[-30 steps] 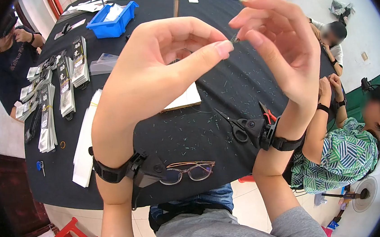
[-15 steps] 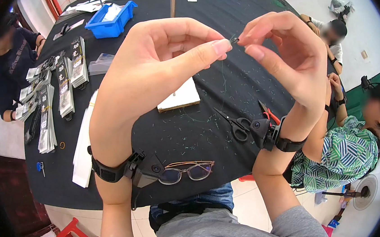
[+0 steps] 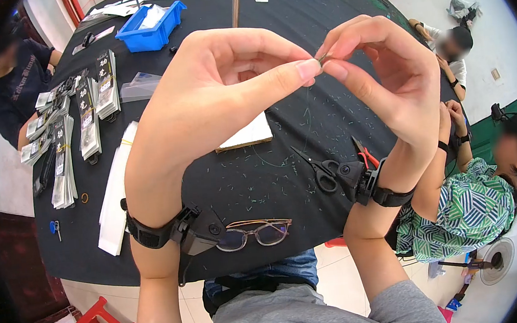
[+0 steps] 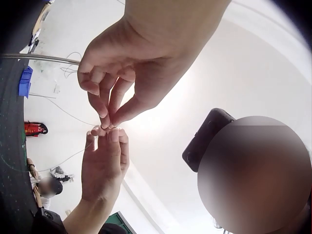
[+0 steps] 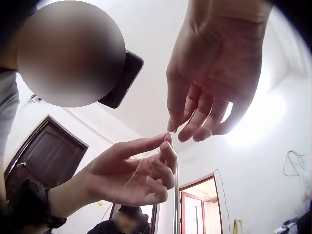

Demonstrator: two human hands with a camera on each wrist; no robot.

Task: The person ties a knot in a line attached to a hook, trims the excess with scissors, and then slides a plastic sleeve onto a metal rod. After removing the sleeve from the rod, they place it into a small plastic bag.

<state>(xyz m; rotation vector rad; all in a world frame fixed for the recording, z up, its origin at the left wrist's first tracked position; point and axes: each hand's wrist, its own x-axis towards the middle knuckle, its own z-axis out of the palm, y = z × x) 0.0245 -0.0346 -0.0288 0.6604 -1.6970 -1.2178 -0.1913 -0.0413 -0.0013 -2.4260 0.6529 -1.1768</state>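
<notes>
High over the table, my left hand [image 3: 204, 104] pinches a thin green line [image 5: 130, 179] between thumb and forefinger. Thumb and forefinger of my right hand [image 3: 402, 78] pinch a small dark end piece [image 3: 323, 58] of it, right at the left fingertips. The end piece is mostly hidden by fingers, and its exact kind I cannot tell. Loose lengths of line trail down from the fingertips in both wrist views. Below the hands lies a white block [image 3: 247, 135], partly covered by the left hand. Black scissors [image 3: 324, 171] lie near the right wrist.
Red-handled pliers [image 3: 365, 154] lie beside the scissors, eyeglasses [image 3: 255, 234] at the near edge. Bundled packets [image 3: 90, 118] and white paper strips [image 3: 116, 195] cover the left side. A metal rod [image 3: 236, 11] stands behind the hands, near a blue bin [image 3: 152, 32]. Short green clippings dot the black cloth.
The right hand shifted slightly away and down, its fingertips parted from the left's, then came back against them. Its thumb and forefinger have closed on the small end piece. The left hand barely moved.
</notes>
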